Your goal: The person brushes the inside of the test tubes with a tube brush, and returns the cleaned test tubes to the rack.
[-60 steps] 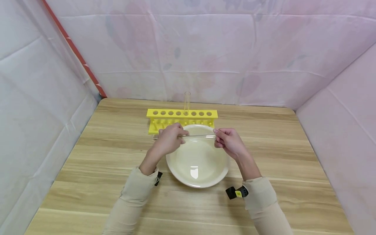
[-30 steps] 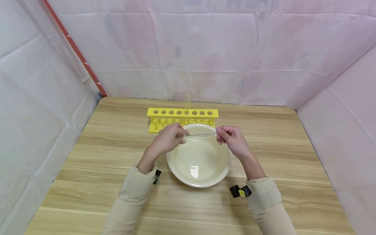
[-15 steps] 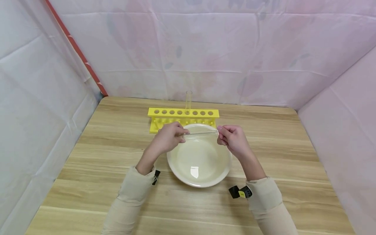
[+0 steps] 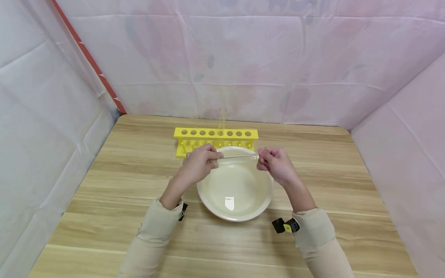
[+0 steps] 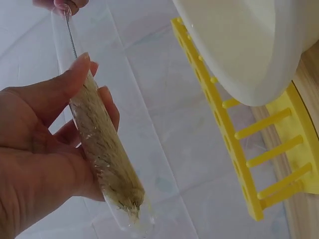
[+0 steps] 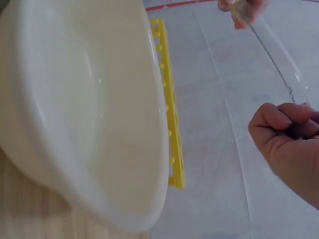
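My left hand [image 4: 199,164] grips a clear glass test tube [image 5: 61,40] between thumb and fingers, lying crosswise over the far side of a cream basin [image 4: 236,219]. Inside the tube sits a test tube brush [image 5: 107,144], its pale, wet-looking bristles near the rounded end. The brush's twisted wire [image 6: 271,59] runs along the tube to my right hand [image 4: 278,166], whose curled fingers pinch it at the tube's mouth. That hand hides the wire's far end. In the left wrist view, the left thumb presses along the glass.
Behind the basin stands a yellow test tube rack [image 4: 216,134] with a row of holes and pegs. One clear test tube [image 4: 222,119] stands upright in it. The basin holds clear liquid with a bright reflection. Pale cloth walls [image 4: 243,58] enclose the wooden table [image 4: 330,185].
Over the two seconds my right hand has shifted slightly right and away from me, and the wire now slants up toward it. My left hand stays almost in place on the test tube.
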`<action>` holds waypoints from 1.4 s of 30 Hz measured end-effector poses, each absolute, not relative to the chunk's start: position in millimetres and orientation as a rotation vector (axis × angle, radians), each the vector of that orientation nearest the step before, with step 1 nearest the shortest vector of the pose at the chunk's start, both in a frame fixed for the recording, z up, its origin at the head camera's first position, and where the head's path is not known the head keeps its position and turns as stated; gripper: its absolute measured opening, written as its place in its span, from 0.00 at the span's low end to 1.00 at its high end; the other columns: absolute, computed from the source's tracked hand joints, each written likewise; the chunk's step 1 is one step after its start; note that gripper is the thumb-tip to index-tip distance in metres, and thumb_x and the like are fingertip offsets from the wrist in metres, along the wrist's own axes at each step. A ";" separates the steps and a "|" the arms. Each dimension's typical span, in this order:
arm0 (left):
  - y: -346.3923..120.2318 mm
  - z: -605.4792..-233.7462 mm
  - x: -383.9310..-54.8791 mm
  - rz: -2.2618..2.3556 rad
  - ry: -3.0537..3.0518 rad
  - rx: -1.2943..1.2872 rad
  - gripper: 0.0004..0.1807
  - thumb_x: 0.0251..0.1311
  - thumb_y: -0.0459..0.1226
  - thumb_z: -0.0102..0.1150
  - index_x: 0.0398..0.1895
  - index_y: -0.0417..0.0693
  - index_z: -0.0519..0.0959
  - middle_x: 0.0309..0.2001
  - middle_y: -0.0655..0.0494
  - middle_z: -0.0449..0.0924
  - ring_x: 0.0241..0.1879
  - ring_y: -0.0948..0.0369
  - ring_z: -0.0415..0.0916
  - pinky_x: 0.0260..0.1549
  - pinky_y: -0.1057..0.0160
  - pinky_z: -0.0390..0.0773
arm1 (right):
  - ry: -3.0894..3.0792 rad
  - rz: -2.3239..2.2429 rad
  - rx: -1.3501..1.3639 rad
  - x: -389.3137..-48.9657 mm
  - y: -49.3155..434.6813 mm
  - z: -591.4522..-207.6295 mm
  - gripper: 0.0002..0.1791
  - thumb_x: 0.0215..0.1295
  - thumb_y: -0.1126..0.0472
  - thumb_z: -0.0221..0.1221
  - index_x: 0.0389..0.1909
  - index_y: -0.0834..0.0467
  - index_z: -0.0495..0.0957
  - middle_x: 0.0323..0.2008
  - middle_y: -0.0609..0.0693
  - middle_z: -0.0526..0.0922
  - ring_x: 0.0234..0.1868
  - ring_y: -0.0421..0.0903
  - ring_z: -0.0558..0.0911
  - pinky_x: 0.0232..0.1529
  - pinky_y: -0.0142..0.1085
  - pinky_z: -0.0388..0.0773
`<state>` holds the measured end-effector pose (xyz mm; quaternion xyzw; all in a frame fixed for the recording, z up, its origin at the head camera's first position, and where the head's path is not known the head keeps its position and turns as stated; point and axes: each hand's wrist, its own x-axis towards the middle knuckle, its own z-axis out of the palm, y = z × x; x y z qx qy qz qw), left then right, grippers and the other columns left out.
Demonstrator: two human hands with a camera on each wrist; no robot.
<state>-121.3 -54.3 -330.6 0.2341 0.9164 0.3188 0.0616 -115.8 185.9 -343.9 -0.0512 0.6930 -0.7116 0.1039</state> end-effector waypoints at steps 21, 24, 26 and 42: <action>-52.1 -330.9 -119.5 0.882 2.903 0.735 0.16 0.52 0.30 0.63 0.45 0.48 0.82 0.38 0.55 0.74 0.37 0.56 0.72 0.35 0.52 0.61 | 1.793 -2.204 0.069 -117.8 184.7 -331.6 0.25 0.68 0.72 0.40 0.08 0.61 0.59 0.11 0.47 0.57 0.12 0.40 0.54 0.21 0.32 0.56; -50.8 -332.5 -117.2 0.874 2.960 0.774 0.15 0.50 0.28 0.63 0.44 0.47 0.83 0.37 0.54 0.74 0.39 0.55 0.72 0.35 0.50 0.60 | 1.624 -2.246 0.137 -119.6 186.3 -330.3 0.25 0.68 0.73 0.37 0.08 0.60 0.60 0.10 0.46 0.57 0.11 0.40 0.51 0.21 0.32 0.50; -51.1 -333.5 -117.0 0.882 2.962 0.780 0.15 0.50 0.29 0.63 0.44 0.47 0.82 0.37 0.54 0.74 0.39 0.54 0.72 0.35 0.49 0.60 | 1.603 -2.248 0.140 -120.2 188.1 -331.4 0.26 0.68 0.73 0.37 0.08 0.59 0.60 0.10 0.46 0.57 0.11 0.40 0.51 0.21 0.32 0.50; -81.5 -335.8 -132.6 1.219 2.559 0.663 0.17 0.49 0.27 0.64 0.46 0.33 0.79 0.37 0.48 0.77 0.37 0.55 0.74 0.36 0.62 0.75 | 2.521 -1.901 -0.275 -114.5 197.9 -344.6 0.21 0.68 0.65 0.49 0.15 0.70 0.65 0.14 0.51 0.68 0.17 0.42 0.65 0.18 0.30 0.60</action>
